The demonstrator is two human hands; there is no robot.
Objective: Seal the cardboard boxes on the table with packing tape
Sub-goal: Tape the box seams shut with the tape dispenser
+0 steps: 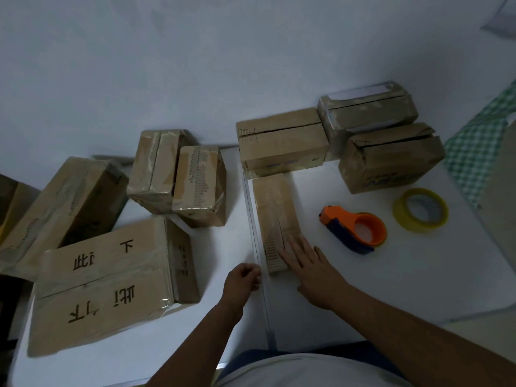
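Observation:
A narrow cardboard box [275,213] lies lengthwise at the middle of the white table [349,280]. My right hand [310,268] rests flat on its near end, fingers spread. My left hand [243,276] is curled into a loose fist just left of that end, apart from the box; whether it pinches anything I cannot tell. An orange and blue tape dispenser [356,229] lies on the table to the right of the box. Beyond the dispenser is a yellow tape roll [420,210].
A large printed box [109,283] sits at the near left, two smaller taped boxes [178,177] behind it, another long box [64,208] at far left. Three boxes [282,142] [365,107] [391,156] line the far right. A green checked cloth [474,152] hangs at the right edge.

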